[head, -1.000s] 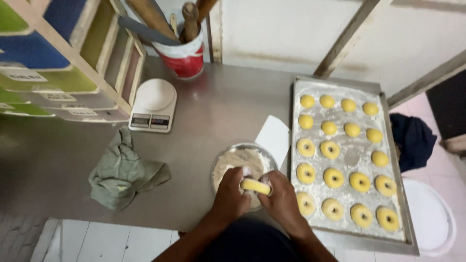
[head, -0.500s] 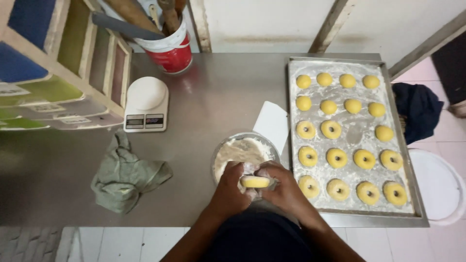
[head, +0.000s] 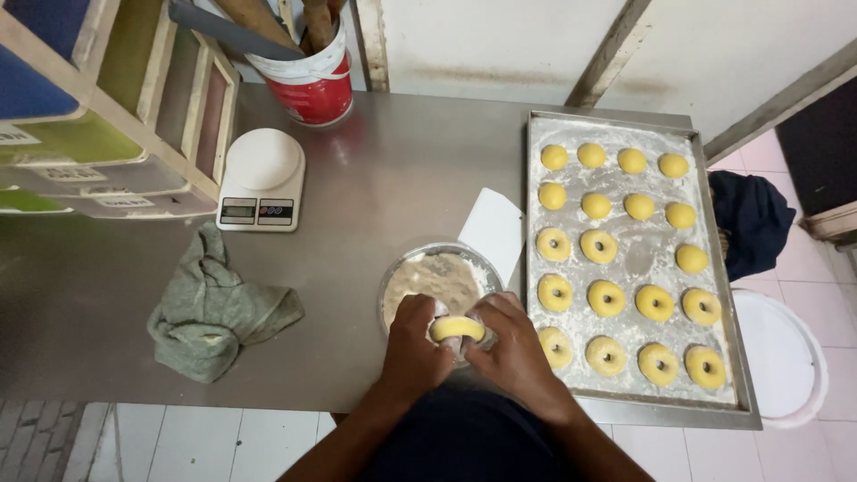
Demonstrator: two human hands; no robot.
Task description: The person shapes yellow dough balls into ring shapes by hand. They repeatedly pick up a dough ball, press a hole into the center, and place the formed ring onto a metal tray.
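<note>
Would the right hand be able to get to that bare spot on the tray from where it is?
Probably yes. The right hand sits just beside the tray, nothing stands between them, and the bare spot is open from above. But both hands are busy with a dough ring, so it would go there holding dough.

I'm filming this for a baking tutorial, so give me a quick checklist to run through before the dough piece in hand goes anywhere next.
1. Dough piece held by both hands, left hand and right hand: ok.
2. Hole formed through it: cannot tell, fingers cover it.
3. Free floured spot on the tray: ok, a gap shows in the third row.
4. Flour bowl within reach, just beyond the hands: ok.
5. Round pieces on the tray kept apart: ok.
6. Hands floured: cannot tell.
</note>
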